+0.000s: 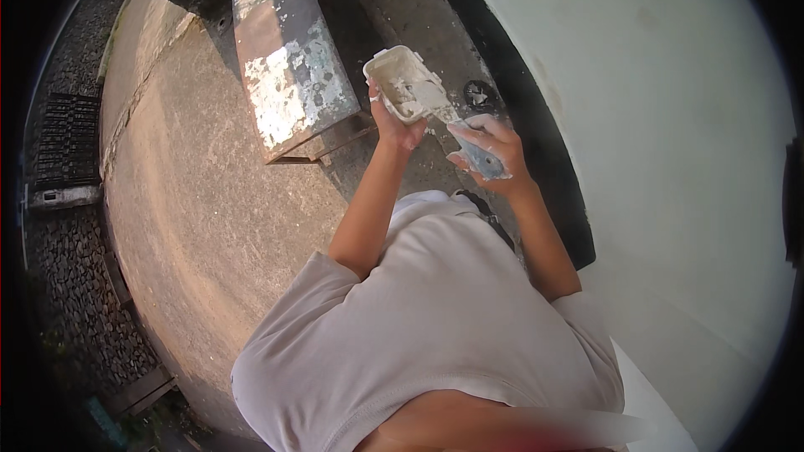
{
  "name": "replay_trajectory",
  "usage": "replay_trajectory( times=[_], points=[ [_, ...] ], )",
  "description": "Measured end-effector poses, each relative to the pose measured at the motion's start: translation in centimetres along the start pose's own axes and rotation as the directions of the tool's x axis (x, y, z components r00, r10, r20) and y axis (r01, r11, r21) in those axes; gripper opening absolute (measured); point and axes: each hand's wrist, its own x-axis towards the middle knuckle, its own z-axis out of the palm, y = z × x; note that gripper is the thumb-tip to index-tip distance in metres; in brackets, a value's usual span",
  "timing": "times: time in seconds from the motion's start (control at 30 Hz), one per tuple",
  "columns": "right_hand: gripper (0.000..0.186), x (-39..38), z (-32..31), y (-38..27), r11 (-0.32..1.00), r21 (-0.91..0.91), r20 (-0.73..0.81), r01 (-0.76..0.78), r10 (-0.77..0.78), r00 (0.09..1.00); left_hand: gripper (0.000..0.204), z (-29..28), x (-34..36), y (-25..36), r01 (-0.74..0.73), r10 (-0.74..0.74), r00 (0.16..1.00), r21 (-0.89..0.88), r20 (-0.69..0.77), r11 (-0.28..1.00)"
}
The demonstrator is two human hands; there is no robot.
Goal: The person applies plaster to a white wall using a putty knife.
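Clock positions read with the tub as dial, 12 at the top of the view.

Risk 1: the off-white, rectangular, open plastic tub [386,76] could tip or slip. Likely cause: one-handed support by the left hand [394,128], plus a push from the blade on the rim. Risk 2: a lump of thick off-white paste [413,98] could drop off the blade at 4 o'clock, if overloaded or tilted. Risk 3: the blue-handled, flat putty knife [483,162] could twist, as white smears coat both handle and fingers; grip probably slick.

Finger positions: left fingers clamped on the tub, cradling it from about 9 round to 6 o'clock; those underneath are hidden. Right hand [502,144] at 4 o'clock, fingers closed around the knife handle, blade pointing up-left to the tub's near rim. Cannot tell whether blade touches rim. The smooth, pale green-white wall [670,159] stands at 3 o'clock, apart from both hands.
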Motion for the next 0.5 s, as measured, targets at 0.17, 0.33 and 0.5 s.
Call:
replay_trajectory(
  times=[0.17, 0.33, 0.5],
  points=[
    [0.056, -1.5, 3.8, 0.8, 0.997, -0.068, 0.018, 0.022, -0.021, 1.000, 0.084, -0.2, -1.4, 0.3, 0.084, -0.065, 0.980, -0.097, 0.189, 0.992],
    [0.048, -3.1, 5.6, 1.0, 0.996, -0.090, 0.047, -0.005, 0.009, 0.999, 0.081, -1.0, -1.9, 1.3, 0.007, -0.003, 0.998, -0.073, 0.064, 0.997],
    [0.048, -4.1, 3.9, 0.7, 0.984, -0.175, 0.077, 0.022, -0.009, 0.997, 0.070, -1.6, -0.7, 1.8, -0.046, 0.050, 0.999, -0.150, 0.022, 0.988]
  ],
)
